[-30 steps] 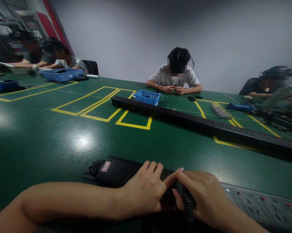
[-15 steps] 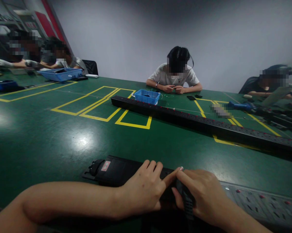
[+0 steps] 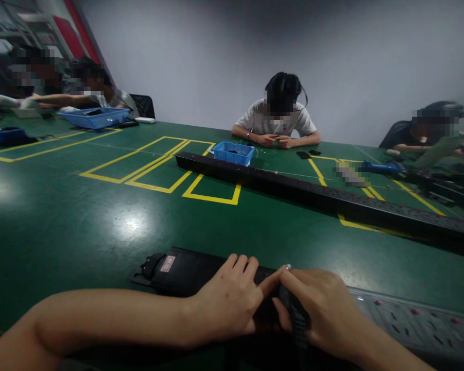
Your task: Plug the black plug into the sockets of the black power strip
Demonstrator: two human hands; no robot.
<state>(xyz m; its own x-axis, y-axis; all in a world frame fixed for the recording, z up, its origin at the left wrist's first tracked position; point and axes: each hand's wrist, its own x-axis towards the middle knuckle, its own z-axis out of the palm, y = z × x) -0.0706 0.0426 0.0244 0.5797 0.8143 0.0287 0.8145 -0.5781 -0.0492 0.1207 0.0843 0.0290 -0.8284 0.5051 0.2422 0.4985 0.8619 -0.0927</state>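
A long black power strip [image 3: 193, 268] lies in front of me, with a small red-and-white label and a round black fitting at its left end. Rows of sockets with red dots show on its right part. My left hand [image 3: 232, 299] is closed over the strip, fingers curled over the far edge and index finger stretched towards my other hand. Between the thumb and fingers of my right hand [image 3: 320, 304] is a black power cord [image 3: 299, 324] with a ribbed sleeve, held against the strip. The spot where cord and strip meet is hidden by my fingers.
A second long black power strip [image 3: 293, 190] lies across the green table [image 3: 81, 221], which has yellow tape outlines. A small blue bin [image 3: 232, 153] stands behind it, and a larger blue bin [image 3: 96, 119] at left. Co-workers sit opposite, at far left and at right.
My hands, the cord and the strip have stayed practically still. At the far left, a co-worker's arm has shifted over the table. The view has moved very slightly.
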